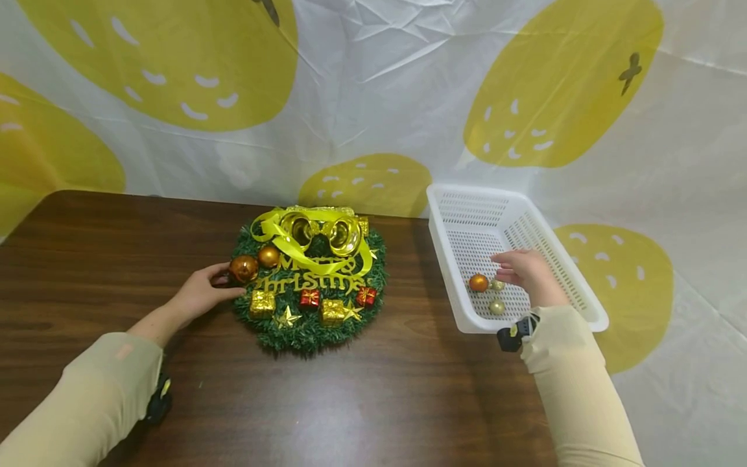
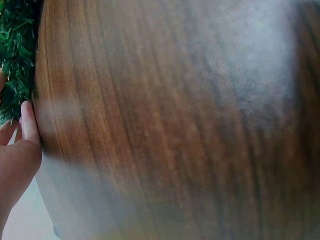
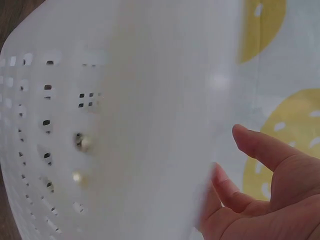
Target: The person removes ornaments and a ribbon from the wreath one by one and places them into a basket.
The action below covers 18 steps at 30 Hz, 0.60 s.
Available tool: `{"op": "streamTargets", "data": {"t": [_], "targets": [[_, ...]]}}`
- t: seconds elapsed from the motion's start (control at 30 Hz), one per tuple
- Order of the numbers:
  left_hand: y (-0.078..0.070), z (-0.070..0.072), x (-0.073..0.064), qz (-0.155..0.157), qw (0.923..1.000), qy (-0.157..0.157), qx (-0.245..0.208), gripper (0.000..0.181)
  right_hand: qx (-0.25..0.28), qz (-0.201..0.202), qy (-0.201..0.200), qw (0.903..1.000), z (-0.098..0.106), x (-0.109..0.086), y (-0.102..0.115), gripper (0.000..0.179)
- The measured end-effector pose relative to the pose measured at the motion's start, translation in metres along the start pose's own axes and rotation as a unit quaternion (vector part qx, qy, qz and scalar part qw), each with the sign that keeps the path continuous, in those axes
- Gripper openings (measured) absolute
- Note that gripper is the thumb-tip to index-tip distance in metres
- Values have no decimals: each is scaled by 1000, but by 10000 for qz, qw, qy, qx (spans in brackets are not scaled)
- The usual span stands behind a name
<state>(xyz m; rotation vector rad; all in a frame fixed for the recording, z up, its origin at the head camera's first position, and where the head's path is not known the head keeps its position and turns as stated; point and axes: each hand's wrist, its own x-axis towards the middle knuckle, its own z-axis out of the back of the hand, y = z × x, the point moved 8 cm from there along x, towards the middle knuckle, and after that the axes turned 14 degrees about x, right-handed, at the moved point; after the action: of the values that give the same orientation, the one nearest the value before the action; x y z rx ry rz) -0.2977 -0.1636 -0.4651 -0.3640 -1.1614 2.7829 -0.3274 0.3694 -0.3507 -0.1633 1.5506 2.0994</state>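
Note:
A green wreath [image 1: 309, 337] lies on the table, decorated with gold "Merry Christmas" lettering. My left hand [image 1: 201, 295] is at its left edge, thumb and fingers around a shiny copper-orange bauble [image 1: 243, 268]. Another orange bauble [image 1: 268, 255] sits just beside that one on the wreath. In the left wrist view, the fingers [image 2: 30, 122] touch the green strands low at the wreath's edge; the bauble is mostly hidden there. My right hand [image 1: 525, 272] reaches over the white basket [image 1: 446, 259], its fingers loosely bent with nothing between them. Below it lie an orange bauble [image 1: 478, 283] and small pale-gold baubles [image 1: 497, 307].
The wreath also bears gold bells [image 1: 344, 235], a yellow ribbon [image 1: 303, 261], small gold gift boxes [image 1: 262, 303], red ones [image 1: 309, 298] and gold stars. Behind the brown wooden table [image 1: 350, 402] hangs a white curtain [image 1: 373, 97] with yellow fruit prints.

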Motion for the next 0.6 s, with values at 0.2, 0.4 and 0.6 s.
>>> {"op": "streamTargets", "data": {"t": [0.2, 0.4, 0.6], "targets": [[-1, 1, -1, 33, 10000, 37, 9, 82, 244, 292, 462, 9982, -12, -4, 14, 62], [-1, 1, -1, 19, 10000, 23, 34, 83, 1100, 481, 1068, 9870, -34, -16, 36, 65], [-1, 0, 0, 13, 10000, -1, 26, 82, 1647, 743, 1425, 9732, -56, -33, 57, 51]]}}
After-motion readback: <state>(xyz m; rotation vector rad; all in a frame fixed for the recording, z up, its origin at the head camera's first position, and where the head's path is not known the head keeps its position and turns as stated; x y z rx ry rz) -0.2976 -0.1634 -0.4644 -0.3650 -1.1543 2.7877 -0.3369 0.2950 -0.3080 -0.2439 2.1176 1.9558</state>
